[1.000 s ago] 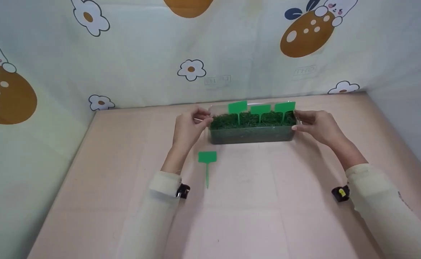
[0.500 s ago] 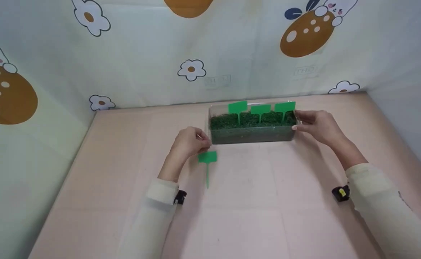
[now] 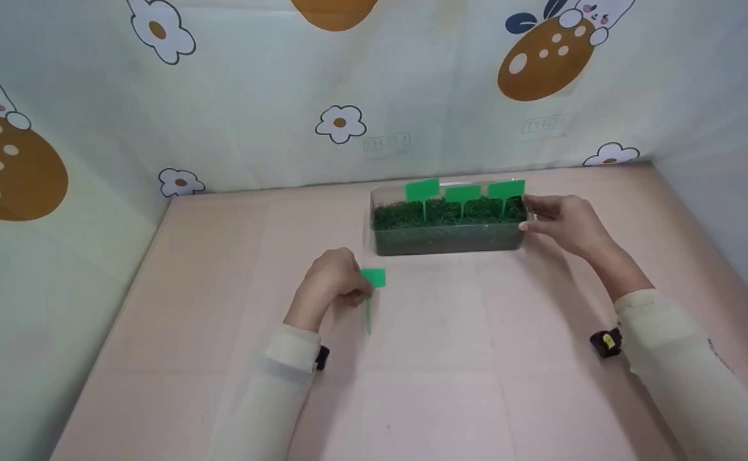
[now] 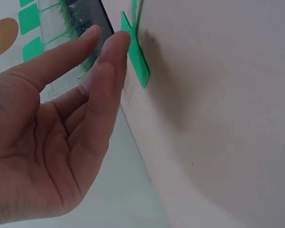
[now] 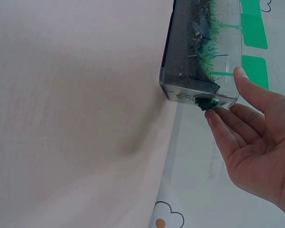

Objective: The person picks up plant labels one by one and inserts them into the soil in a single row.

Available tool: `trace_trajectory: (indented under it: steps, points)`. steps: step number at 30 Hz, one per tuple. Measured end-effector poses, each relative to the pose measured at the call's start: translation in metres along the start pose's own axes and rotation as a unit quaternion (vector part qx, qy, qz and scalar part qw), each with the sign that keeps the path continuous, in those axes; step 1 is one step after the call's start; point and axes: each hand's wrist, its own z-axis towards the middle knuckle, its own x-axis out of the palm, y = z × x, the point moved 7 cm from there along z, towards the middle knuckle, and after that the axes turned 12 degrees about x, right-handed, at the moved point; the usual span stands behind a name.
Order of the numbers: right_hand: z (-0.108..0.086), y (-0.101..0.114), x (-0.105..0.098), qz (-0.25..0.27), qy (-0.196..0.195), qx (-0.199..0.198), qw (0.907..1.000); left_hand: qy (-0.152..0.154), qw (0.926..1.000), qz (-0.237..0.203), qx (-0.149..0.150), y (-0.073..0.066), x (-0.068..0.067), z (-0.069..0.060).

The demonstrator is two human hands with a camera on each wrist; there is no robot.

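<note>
A clear rectangular planter box [image 3: 447, 241], filled with dark soil and green grass, stands near the back edge of the table. Three green plant labels, the middle one [image 3: 462, 194] among them, rise upright from the grass. Another green T-shaped plant label [image 3: 377, 277] lies on the table before the box. Over its left part is my left hand [image 3: 334, 278]; in the left wrist view its thumb and fingers are apart, fingertips [image 4: 116, 42] beside the label. My right hand [image 3: 565, 221] holds the box's right end, thumb at the rim and fingers by the end wall.
A pale pink cover [image 3: 437, 384] lies over the table. Behind it hangs a printed curtain [image 3: 252, 96] with flowers and rabbits, close to the back of the box. Side curtains [image 3: 725, 115] border the table. A small black device [image 3: 606, 344] is on the right wrist.
My left hand has left the box's left end and moved down toward me to the lying label. The right hand, the box and the upright labels keep their places.
</note>
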Motion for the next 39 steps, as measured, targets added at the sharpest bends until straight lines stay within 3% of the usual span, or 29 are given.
trace_trajectory:
  steps: [10, 14, 18, 24, 28, 35, 39]
  points:
    - [0.0, 0.001, 0.001, -0.001, -0.002, 0.0, 1.0, -0.001, 0.995, 0.096, -0.026, -0.004, 0.011, 0.002]
    - [0.0, -0.001, 0.001, 0.0, -0.003, 0.0, 1.0, -0.002, 0.9944, 0.102, -0.028, -0.003, 0.012, 0.003]
    - [0.0, -0.001, 0.001, 0.0, -0.001, -0.002, 1.0, 0.0, 0.9975, 0.064, -0.03, 0.003, 0.012, 0.004]
    - [0.0, 0.0, 0.0, -0.002, -0.001, -0.003, 1.0, 0.008, 0.9984, -0.054, -0.019, 0.015, 0.012, 0.003]
    - [-0.001, 0.0, 0.0, -0.003, -0.002, -0.003, 1.0, 0.01, 0.9929, -0.117, 0.016, 0.019, 0.011, 0.002]
    - [-0.001, 0.003, -0.001, -0.005, -0.006, -0.011, 0.9999, 0.015, 0.9822, -0.169, 0.08, 0.024, 0.004, 0.002]
    - [-0.001, 0.003, -0.001, -0.006, -0.011, -0.017, 0.9998, 0.008, 0.9722, -0.206, 0.112, 0.026, -0.002, 0.001]
